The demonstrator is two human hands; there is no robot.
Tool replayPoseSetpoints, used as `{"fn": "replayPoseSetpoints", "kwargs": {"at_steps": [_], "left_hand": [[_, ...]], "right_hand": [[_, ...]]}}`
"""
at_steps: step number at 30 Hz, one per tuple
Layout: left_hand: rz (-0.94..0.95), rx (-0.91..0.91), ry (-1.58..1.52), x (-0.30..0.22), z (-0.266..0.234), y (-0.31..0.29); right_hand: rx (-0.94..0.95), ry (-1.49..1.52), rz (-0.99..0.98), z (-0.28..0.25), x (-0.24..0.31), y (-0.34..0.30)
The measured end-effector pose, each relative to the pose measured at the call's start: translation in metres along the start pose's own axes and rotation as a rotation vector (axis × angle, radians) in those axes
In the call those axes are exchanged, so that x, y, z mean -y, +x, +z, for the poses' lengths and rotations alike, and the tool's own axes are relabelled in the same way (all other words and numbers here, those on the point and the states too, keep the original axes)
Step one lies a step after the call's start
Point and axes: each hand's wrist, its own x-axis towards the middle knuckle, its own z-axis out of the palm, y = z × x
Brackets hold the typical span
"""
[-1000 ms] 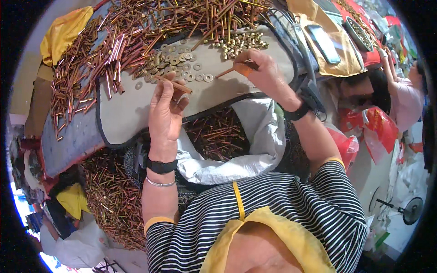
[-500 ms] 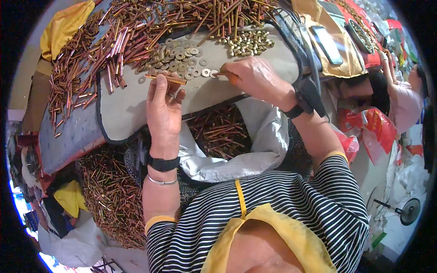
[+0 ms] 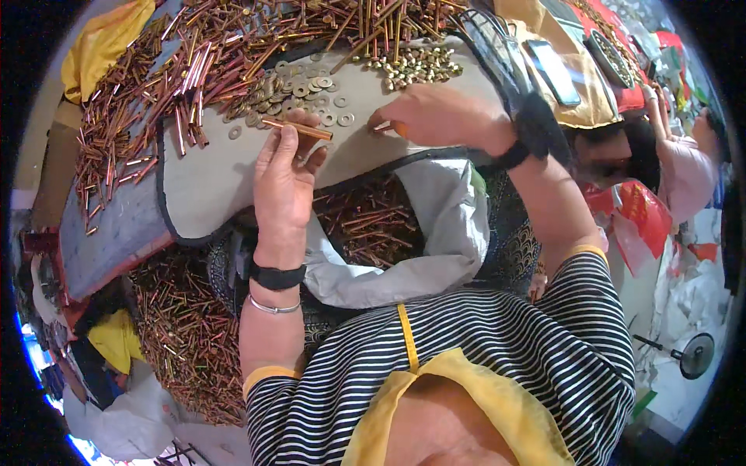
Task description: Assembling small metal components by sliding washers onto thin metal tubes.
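My left hand (image 3: 286, 182) is raised over the near part of the grey mat (image 3: 210, 179). Its thumb and fingers pinch a copper-coloured metal tube (image 3: 315, 132), tilted with its right end lower. My right hand (image 3: 443, 116) is low over the mat to the right, palm down, with thumb and forefinger curled towards each other. Whatever lies between those fingertips is too small to make out. Flat metal washers (image 3: 301, 91) lie in a loose pile just beyond my left hand. Beyond my right hand sits a heap of small brass-coloured nuts (image 3: 420, 66).
Copper-coloured bolts (image 3: 194, 70) heap along the back and left of the table. A white sack (image 3: 451, 225) of bolts opens below the mat's near edge. More bolts (image 3: 194, 334) fill the lower left. A phone (image 3: 553, 72) lies at right; another person (image 3: 688, 175) is beyond.
The tube in my left hand has tilted, its right end dropping. My right hand has turned flatter, its fingertips staying near the washers. A washer beside them no longer shows. The view has shifted slightly.
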Motion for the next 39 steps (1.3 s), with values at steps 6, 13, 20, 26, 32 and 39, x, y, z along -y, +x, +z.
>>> {"fn": "replayPoseSetpoints", "kwargs": {"at_steps": [6,13,20,26,32,39], "left_hand": [[0.031,-0.055,0.021,0.001,0.001,0.002],[0.026,-0.076,0.031,0.0,0.011,-0.002],[0.045,0.025,-0.059,0.003,-0.002,0.0],[-0.026,0.026,-0.08,0.006,0.005,-0.002],[-0.088,-0.027,-0.08,0.001,0.018,-0.007],[-0.01,0.009,0.104,-0.001,0.025,-0.01]], "right_hand": [[-0.178,-0.292,-0.09,-0.003,0.019,-0.017],[-0.139,-0.484,-0.27,-0.005,0.034,0.003],[-0.078,0.072,-0.035,0.001,0.004,-0.023],[-0.564,0.261,0.1,0.031,0.013,-0.037],[-0.487,0.515,0.034,-0.001,0.046,-0.026],[-0.549,0.399,-0.073,0.021,0.03,-0.017]]}}
